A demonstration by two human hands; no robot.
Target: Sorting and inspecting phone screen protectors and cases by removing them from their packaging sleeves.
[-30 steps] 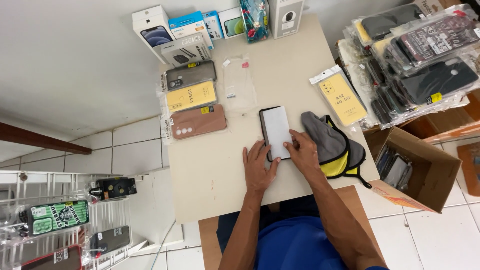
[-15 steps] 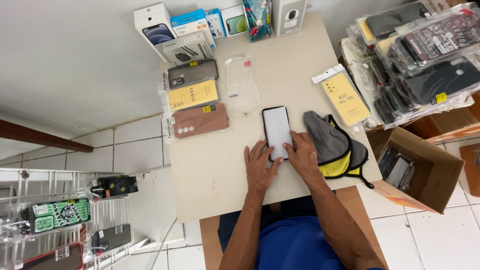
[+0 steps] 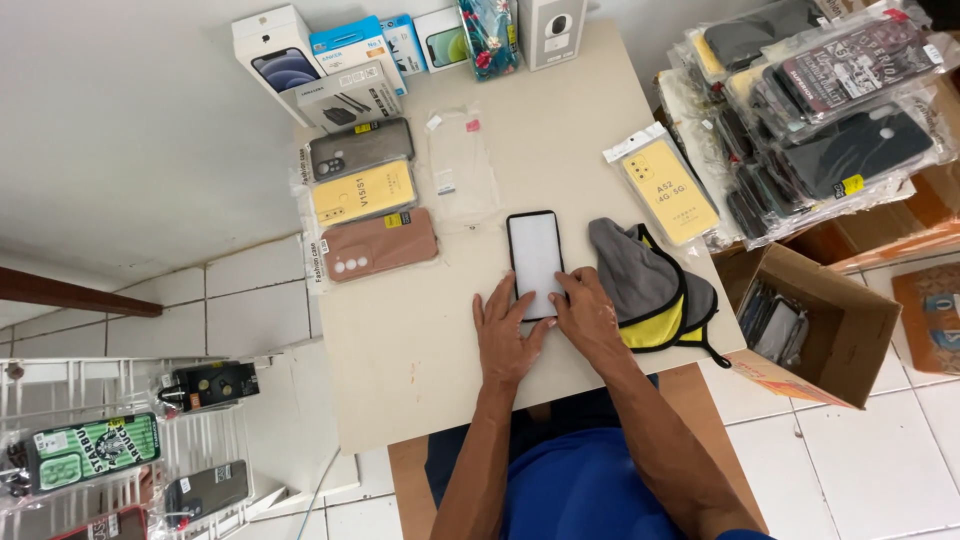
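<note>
Two hands are seen on the near end of a smartphone that lies flat on a beige table; the lower edge of the phone is covered by the fingers, so that end cannot be made out. The left hand is laid flat with fingers spread, its fingertips on the phone's lower left corner, gripping nothing. The right hand is pressed down on the lower right corner, fingers slightly bent, and nothing is clamped in it. The arms are cut off by the bottom edge.

The phone is shown as a black-framed slab with a pale, blank screen, set lengthwise near the middle of the table. Just beside it on the right a grey and yellow cloth pouch is bunched. A clear film sheet is laid beyond it, hard to read against the tabletop. To the left, three packaged phone cases are stacked in a column: grey, yellow and brownish pink. Boxes are lined along the far edge. An open cardboard box is seen on the white tiled floor at the right
</note>
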